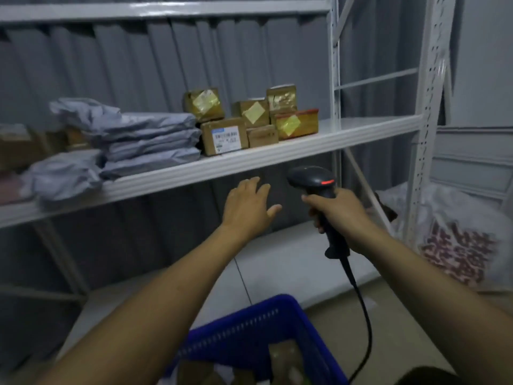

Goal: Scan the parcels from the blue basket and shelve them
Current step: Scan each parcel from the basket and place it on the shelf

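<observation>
My right hand (337, 211) grips the handle of a black barcode scanner (312, 177), its red light lit and its cable trailing down. My left hand (248, 207) is empty, fingers spread, just below the front edge of the white middle shelf (277, 155). On that shelf sit several small cardboard parcels (223, 136) with yellow taped labels, and left of them a stack of grey mailer bags (147, 143). The blue basket (249, 329) stands at the bottom centre, with a few brown parcels (283, 357) inside, partly hidden by my left arm.
White perforated uprights (426, 134) frame the shelving on the right. A white sack with red print (458, 245) lies at the lower right. A lower white shelf (277, 259) runs beneath my hands. Grey corrugated wall stands behind.
</observation>
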Motion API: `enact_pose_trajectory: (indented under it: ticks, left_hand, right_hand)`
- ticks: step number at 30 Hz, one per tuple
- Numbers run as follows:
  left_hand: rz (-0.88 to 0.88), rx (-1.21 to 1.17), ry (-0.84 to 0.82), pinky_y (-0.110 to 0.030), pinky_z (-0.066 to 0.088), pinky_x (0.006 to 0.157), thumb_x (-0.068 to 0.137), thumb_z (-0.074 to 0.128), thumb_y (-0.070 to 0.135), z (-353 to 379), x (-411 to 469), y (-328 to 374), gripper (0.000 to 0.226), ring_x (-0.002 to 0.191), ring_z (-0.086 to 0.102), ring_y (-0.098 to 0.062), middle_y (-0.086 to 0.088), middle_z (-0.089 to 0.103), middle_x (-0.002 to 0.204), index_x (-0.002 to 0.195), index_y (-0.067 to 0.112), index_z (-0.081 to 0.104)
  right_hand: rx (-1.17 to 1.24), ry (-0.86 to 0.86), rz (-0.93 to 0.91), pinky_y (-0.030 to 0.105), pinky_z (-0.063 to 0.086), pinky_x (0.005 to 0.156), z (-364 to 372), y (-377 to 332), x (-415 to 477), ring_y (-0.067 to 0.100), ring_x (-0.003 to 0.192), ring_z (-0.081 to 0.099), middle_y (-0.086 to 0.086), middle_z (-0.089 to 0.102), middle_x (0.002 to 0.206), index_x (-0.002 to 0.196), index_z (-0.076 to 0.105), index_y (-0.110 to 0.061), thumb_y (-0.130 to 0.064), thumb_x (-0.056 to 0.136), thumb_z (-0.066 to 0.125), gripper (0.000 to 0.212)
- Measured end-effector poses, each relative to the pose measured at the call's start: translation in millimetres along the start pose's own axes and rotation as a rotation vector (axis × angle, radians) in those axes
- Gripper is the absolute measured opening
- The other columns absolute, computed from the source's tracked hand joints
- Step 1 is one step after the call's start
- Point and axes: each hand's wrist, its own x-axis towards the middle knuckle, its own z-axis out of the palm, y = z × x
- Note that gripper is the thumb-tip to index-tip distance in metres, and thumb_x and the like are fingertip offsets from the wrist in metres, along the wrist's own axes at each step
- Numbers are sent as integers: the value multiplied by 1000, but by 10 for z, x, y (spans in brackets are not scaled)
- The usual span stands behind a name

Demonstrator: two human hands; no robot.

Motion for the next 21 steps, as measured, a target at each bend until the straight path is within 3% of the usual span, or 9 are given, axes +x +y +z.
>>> enact_pose_trajectory:
  ticks: [8, 13, 17, 21]
  left_hand:
    - [-109, -115, -315, -39, 32, 109, 96, 43, 53, 762, -1626, -139, 61, 137, 33, -27, -10, 33, 153, 146, 19, 35]
    - [-194, -128, -599, -40, 30, 109, 96, 44, 52, 1542, -2506, -331, 59, 136, 34, -25, -5, 33, 152, 146, 22, 35]
    - [-292, -149, -763, -34, 39, 92, 92, 48, 50, 2088, -2889, -587, 48, 119, 49, -21, -4, 50, 135, 132, 25, 48]
    - [-375, -199, -890, -31, 37, 96, 94, 52, 46, 2567, -3049, -880, 57, 120, 47, -24, -7, 47, 136, 143, 22, 36]
  right_hand:
    - [-121, -183, 194, 33, 50, 56, 419, 815, -969, 20, 54, 60, 16, 70, 76, 88, 66, -5, -25, 87, 68, 20]
    - [-281, -284, 311, 43, 55, 63, 728, 1603, -1173, 22, 56, 62, 11, 67, 66, 79, 65, -8, -29, 83, 72, 22]
    - [-283, -345, 407, 21, 48, 44, 1028, 2106, -1116, 9, 41, 57, 5, 64, 58, 76, 63, -8, -23, 84, 72, 19]
    - [-252, -431, 502, 28, 52, 50, 1272, 2489, -962, 17, 51, 63, 1, 65, 57, 86, 65, -5, -27, 87, 70, 22]
